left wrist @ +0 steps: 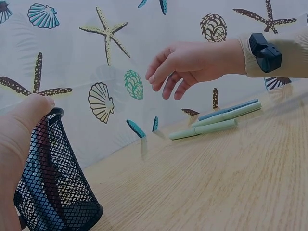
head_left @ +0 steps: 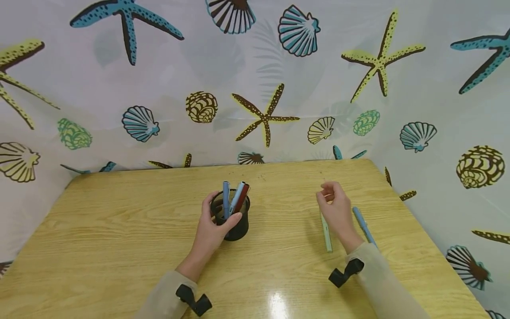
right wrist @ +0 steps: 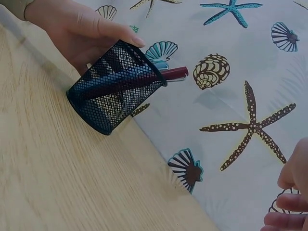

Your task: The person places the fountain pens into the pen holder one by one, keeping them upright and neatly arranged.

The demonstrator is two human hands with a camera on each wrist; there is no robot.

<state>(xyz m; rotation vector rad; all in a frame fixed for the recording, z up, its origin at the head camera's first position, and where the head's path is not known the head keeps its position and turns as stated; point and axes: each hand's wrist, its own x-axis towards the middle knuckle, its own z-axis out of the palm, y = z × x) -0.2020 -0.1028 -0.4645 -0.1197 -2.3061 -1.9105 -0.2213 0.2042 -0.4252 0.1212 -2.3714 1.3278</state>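
1. Backed by a whitish, fabric-like covering point(head_left: 167, 75), printed with blue, yellow and brown starfish point(head_left: 264, 118) and ridged seashells point(head_left: 139, 123).
2. Flanked left and right by the same covering.
3. Fronted by a yellowish-brown, wood-grained tabletop point(head_left: 119, 221), nearly straight along the far edge.
4. Marked near the viewer by a bright white glare spot point(head_left: 277, 305).

Wooden table point(head_left: 119, 221), shell-printed white cloth point(head_left: 231, 66)

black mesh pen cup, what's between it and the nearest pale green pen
In the head view, only bare light wooden table lies between the black mesh pen cup and the nearest pale green pen.
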